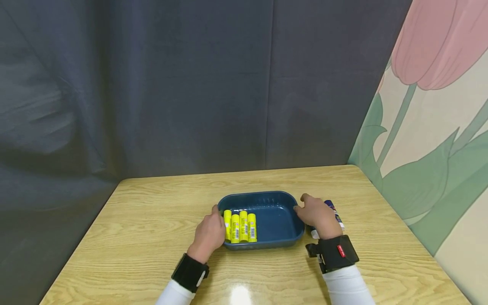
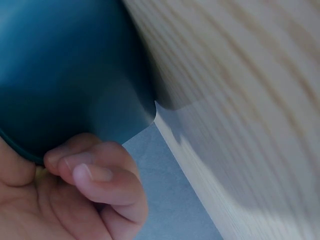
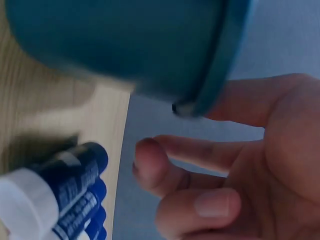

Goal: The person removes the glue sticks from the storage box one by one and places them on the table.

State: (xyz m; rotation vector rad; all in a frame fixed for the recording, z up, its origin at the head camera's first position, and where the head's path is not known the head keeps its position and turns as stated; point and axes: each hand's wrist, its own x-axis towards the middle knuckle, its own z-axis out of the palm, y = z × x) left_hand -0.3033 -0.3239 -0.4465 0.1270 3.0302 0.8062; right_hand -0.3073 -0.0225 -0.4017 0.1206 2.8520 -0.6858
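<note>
Head | left hand (image 1: 209, 231) grips tray (image 1: 274, 222), right (image 1: 317, 215) loose | 4 yellow tubes (image 1: 243, 226), maybe 4 blue (image 3: 75, 180)

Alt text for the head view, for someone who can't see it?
A person's left hand grips one end of a blue tray on a wooden table, the right hand at the other. Four yellow tubes sit in the tray's left end; blue-and-white tubes lie to its right, partly hidden.

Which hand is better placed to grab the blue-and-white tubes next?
Probably the right hand: the blue-and-white tubes lie right beside it. The left hand pinches the blue tray at its opposite end, near the yellow tubes.
</note>
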